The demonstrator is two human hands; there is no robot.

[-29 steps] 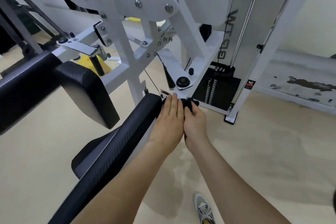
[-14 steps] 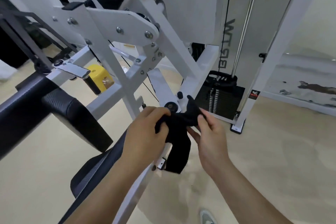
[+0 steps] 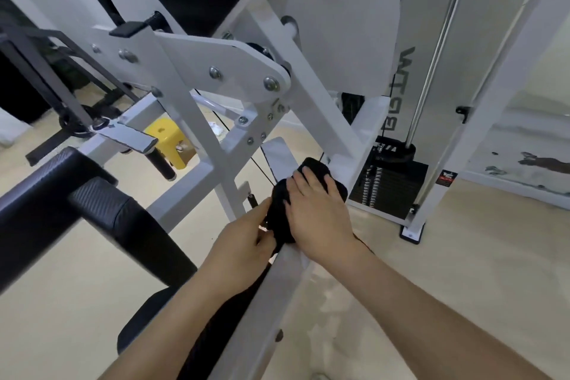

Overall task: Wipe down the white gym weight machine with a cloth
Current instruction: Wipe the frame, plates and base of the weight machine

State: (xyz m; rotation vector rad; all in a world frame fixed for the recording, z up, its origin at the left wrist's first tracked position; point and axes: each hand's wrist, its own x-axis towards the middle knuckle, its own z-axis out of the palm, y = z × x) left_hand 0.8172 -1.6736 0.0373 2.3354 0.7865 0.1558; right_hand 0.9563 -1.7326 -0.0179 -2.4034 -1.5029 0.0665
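Just left of the weight stack [image 3: 388, 191], on the sloping white beam [image 3: 287, 274] of the machine [image 3: 216, 55], lies the black cloth [image 3: 311, 165]. The right hand [image 3: 317, 213] presses it flat on the beam, with straight fingers spread over it. The left hand [image 3: 243, 241], a little farther from the stack, has curled fingers and seems to pinch the near edge of the cloth, holding it in place.

So the wiping is under way on this one beam, at its end nearest the stack. The view does not tell whether the part of the beam toward the person is clean, because no trace of wiping shows on the paint. By judgement, most of the work is left. The bolted plate [image 3: 222, 68], the round cover [image 3: 339, 25] above the stack and the post [image 3: 493, 86] beside it are all well apart from the cloth.
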